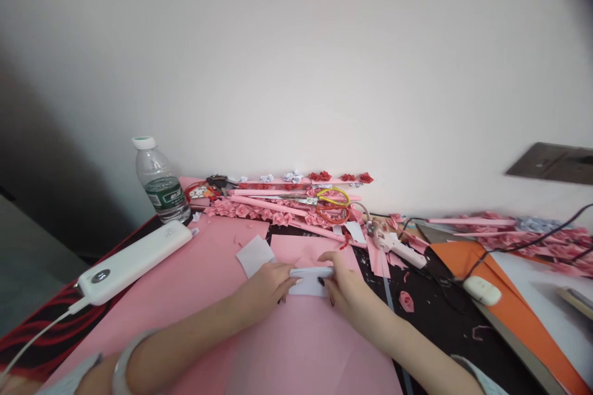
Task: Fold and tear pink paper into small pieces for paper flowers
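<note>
The green paper-like label (165,193) on the white-capped clear plastic bottle (160,180) bore white Chinese characters, apparently 怡寶. The round dark display (100,276) on the oblong white plastic device (136,261) showed light marks, too small to read.

We read the folded white paper (306,287) and pink sheets (185,284) as smooth, matt stock. Bottle (149,165) is clear glossy plastic, power bank (139,259) smooth satin plastic. Scissors (311,200) look metal-bladed with plastic handles; wall (296,74) smooth, matt.
</note>
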`<state>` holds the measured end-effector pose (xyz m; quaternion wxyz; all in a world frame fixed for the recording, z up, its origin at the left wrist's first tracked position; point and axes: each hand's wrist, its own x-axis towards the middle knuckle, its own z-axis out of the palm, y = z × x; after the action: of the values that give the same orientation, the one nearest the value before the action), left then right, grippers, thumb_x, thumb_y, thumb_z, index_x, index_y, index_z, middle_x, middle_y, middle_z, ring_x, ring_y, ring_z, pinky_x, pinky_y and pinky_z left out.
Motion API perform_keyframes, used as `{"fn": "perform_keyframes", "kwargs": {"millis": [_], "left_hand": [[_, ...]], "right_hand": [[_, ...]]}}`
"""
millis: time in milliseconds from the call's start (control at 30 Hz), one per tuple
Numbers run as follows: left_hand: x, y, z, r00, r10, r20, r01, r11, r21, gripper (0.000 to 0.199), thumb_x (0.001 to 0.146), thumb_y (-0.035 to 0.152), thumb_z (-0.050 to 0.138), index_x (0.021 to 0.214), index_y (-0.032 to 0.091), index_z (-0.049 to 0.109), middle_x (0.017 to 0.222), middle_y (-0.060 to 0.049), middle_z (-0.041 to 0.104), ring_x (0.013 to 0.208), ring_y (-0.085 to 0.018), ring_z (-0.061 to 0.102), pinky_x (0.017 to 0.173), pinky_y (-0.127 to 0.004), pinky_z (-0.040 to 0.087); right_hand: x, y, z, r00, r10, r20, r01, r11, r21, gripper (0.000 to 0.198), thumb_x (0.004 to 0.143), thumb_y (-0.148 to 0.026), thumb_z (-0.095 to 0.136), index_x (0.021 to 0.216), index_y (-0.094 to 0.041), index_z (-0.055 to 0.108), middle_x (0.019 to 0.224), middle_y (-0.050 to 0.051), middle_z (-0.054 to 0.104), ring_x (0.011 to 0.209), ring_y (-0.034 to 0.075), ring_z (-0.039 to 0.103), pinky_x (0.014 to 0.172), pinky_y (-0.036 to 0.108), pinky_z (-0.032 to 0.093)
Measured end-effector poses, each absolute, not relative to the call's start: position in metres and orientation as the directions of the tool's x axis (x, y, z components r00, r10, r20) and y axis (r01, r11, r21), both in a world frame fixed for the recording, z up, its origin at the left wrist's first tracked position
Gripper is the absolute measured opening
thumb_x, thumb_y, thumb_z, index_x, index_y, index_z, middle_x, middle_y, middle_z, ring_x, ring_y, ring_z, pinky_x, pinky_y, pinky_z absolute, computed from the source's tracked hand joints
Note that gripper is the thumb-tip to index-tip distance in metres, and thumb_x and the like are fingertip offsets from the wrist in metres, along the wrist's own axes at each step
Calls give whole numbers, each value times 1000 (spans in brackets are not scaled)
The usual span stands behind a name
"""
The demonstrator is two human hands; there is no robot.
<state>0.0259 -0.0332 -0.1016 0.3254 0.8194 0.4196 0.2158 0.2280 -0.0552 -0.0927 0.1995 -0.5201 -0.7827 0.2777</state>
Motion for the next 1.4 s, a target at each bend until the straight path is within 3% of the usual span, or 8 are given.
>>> {"fn": "perform_keyframes", "kwargs": {"millis": [100, 200, 467, 633, 833, 933, 1133, 1400], "left_hand": [[25, -32, -101, 546, 831, 102, 532, -438, 725, 31, 87, 26, 36, 61, 16, 49, 60, 1, 52, 58, -11, 51, 61, -22, 36], [24, -32, -101, 540, 837, 90, 506, -409, 759, 29, 88, 27, 36, 64, 16, 49, 60, 2, 53, 58, -11, 51, 58, -21, 36], [22, -40, -95, 542, 840, 23, 452, -315, 835, 36, 89, 37, 32, 65, 16, 49, 47, 3, 48, 46, -11, 48, 50, -21, 36], [20, -44, -92, 571, 816, -93, 297, -100, 950, 24, 85, 36, 39, 94, 15, 47, 54, 5, 51, 39, -8, 41, 39, -18, 32], [-28, -18, -64, 288, 949, -132, 299, 42, 953, 25, 82, 36, 44, 95, 15, 45, 57, 6, 46, 42, -5, 36, 38, -15, 21], [-68, -1, -53, 121, 985, -124, 418, 63, 906, 21, 79, 32, 48, 88, 14, 48, 67, 3, 52, 47, -6, 41, 41, -15, 22], [-106, 17, -60, 43, 993, -111, 755, 41, 654, 14, 80, 24, 43, 73, 13, 49, 52, 5, 50, 48, -9, 47, 47, -16, 31], [-94, 18, -57, -48, 998, -50, 944, 62, 325, 28, 75, 19, 51, 51, 16, 38, 39, 6, 31, 52, -15, 48, 53, -20, 24]], "right_hand": [[228, -51, -89, -443, 896, 13, 621, 318, -716, 14, 85, -17, 31, 84, -19, 45, 55, -2, 52, 50, 12, 49, 50, 20, 36], [228, -51, -80, -478, 878, 27, 602, 351, -717, 19, 86, -18, 32, 72, -20, 44, 54, -3, 53, 50, 10, 49, 52, 20, 36], [227, -52, -72, -426, 904, -32, 520, 215, -827, 15, 84, -23, 37, 70, -20, 41, 48, -6, 48, 44, 10, 49, 46, 19, 36], [216, -50, -68, -401, 916, -32, 482, 180, -858, 18, 84, -28, 38, 68, -20, 39, 45, -7, 44, 39, 9, 46, 39, 18, 33], [220, -49, -58, -406, 910, -86, 451, 117, -885, 13, 83, -23, 33, 81, -18, 45, 56, -2, 60, 40, 9, 50, 42, 19, 37], [231, -48, -55, -376, 923, -81, 462, 111, -880, 17, 85, -27, 33, 82, -17, 47, 56, -2, 61, 41, 9, 51, 43, 19, 38], [241, -48, -63, -366, 929, -58, 477, 134, -869, 24, 86, -30, 34, 81, -16, 52, 56, -1, 61, 42, 8, 51, 42, 19, 38], [243, -43, -60, -328, 945, -7, 482, 161, -861, 22, 84, -30, 37, 75, -16, 52, 55, -1, 62, 39, 8, 50, 41, 18, 38]]}}
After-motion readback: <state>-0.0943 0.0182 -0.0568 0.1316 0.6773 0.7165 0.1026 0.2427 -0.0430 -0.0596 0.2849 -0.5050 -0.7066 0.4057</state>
